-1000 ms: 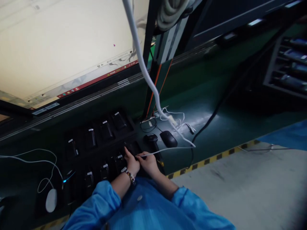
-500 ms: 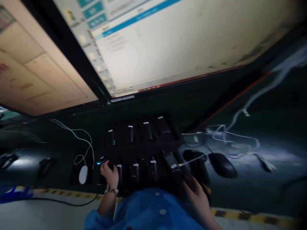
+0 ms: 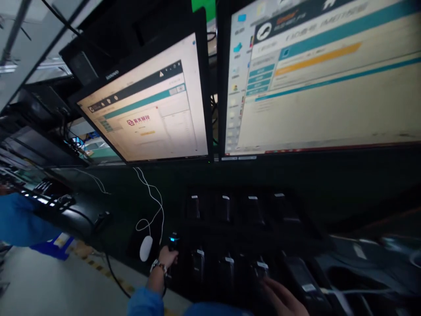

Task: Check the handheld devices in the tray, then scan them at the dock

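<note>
1. The left hand (image 3: 168, 256) is closed around a small black device (image 3: 173, 242) with a blue light, at the left end of the front row of a dark tray (image 3: 243, 228).
2. The right hand (image 3: 284, 298) lies on the front row near another black device (image 3: 261, 270). It is blurry, so I cannot tell how its fingers are set.
3. A white mouse (image 3: 146, 248) sits just left of the tray on the dark green table (image 3: 118, 206).
4. Two bright screens (image 3: 148, 114) stand behind the table.
5. Another person's blue sleeve (image 3: 19, 221) shows far left.
6. The floor (image 3: 49, 285) is pale grey.
</note>
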A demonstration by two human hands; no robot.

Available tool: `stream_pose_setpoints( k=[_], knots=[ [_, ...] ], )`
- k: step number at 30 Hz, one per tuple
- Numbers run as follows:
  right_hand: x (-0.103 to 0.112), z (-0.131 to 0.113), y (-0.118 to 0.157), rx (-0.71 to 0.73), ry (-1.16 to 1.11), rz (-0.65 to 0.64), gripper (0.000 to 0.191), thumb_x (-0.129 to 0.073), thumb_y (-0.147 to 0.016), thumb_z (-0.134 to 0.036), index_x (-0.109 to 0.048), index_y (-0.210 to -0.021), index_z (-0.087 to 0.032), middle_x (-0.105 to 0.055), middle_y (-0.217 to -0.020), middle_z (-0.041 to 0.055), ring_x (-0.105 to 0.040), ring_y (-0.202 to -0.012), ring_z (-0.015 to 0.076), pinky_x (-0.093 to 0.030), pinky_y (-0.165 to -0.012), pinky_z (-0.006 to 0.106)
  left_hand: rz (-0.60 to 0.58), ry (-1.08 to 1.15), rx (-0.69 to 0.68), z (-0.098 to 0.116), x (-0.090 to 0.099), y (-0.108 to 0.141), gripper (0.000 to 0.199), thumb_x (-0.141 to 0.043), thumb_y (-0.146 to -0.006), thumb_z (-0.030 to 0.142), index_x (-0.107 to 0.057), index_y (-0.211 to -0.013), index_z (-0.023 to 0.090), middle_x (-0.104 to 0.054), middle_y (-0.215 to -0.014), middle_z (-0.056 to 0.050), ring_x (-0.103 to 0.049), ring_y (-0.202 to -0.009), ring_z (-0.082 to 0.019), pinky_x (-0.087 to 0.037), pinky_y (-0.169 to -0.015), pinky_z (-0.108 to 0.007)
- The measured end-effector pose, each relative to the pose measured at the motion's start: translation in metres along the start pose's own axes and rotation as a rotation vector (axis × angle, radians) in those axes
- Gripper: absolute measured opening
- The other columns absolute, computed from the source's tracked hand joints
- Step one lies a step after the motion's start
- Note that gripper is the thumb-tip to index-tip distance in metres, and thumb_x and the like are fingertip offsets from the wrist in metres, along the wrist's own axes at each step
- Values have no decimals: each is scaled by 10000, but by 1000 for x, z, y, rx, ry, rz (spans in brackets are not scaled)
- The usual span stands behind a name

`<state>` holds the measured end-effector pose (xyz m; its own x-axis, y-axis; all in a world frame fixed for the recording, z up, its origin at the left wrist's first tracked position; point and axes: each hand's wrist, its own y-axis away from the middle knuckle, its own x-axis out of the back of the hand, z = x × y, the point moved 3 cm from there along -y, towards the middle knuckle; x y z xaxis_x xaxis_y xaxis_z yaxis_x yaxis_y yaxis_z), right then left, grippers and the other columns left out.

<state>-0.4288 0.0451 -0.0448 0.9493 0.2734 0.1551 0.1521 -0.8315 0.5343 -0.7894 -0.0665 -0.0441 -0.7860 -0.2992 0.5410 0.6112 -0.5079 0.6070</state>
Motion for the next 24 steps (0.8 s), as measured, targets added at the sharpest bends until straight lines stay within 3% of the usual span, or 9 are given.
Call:
stream_pose_setpoints(
  k=[3,6,9,15,24],
  knots=[
    [-11,12,3,19,-23,-10,503,-630,-535,-568,-682,-860,-188,-747,-910,91,-685,-917,293,-548,-850,361,-76,62,-28,-9,-5,38,87,-565,-816,210,-558,-766,139,-585,-558,31,-570,-498,-112,-436,-551,-249],
    [-19,23,5,26,-53,-59,477,-637,-564,-552,-684,-852,-174,-737,-841,86,-689,-834,269,-557,-781,361,-166,102,-16,-17,-16,72,197,-596,-780,336,-566,-793,141,-621,-594,5,-598,-531,-132,-454,-551,-255],
    [-22,24,4,13,-91,-100,438,-648,-587,-524,-676,-850,-175,-728,-804,74,-684,-786,253,-556,-745,364,-170,104,-5,-18,-25,91,339,-646,-690,474,-550,-712,149,-624,-574,-20,-596,-524,-152,-454,-539,-271],
    [-22,18,4,15,-104,-130,414,-653,-591,-506,-670,-847,-181,-716,-766,62,-674,-754,234,-549,-752,359,-170,142,-45,-2,-40,93,407,-634,-640,555,-536,-643,159,-592,-513,-16,-571,-478,-145,-428,-518,-269],
    [-20,9,8,2,-151,-173,405,-636,-604,-505,-654,-857,-188,-693,-749,53,-656,-722,225,-534,-637,333,-202,203,-44,19,-57,88,256,-608,-694,395,-501,-720,165,-571,-492,15,-534,-418,-119,-419,-470,-251]
  ],
)
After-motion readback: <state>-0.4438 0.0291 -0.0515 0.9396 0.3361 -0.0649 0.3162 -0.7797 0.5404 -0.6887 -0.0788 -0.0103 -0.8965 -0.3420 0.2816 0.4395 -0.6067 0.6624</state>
